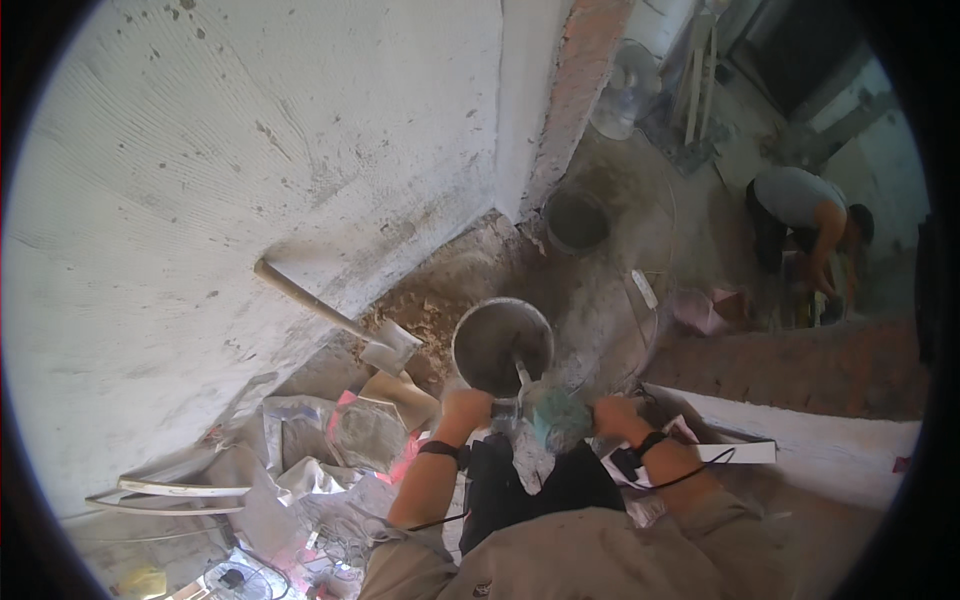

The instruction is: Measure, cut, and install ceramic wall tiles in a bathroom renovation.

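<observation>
Both my hands are on a handheld power mixer with a dusty teal body, held in front of my knees. My left hand is closed around its side handle, and my right hand grips the opposite end, its fingers partly hidden. From the mixer a shaft runs down into a round bucket. Grey-brown mix lies inside the bucket, and the paddle end cannot be seen. To the left, an opened bag of grey powder stands close to my left forearm.
A shovel leans on the white wall, its blade on rubble. Beyond stands a dark bucket. At the right, another person bends down behind a low brick ledge. A cable hangs by my right forearm.
</observation>
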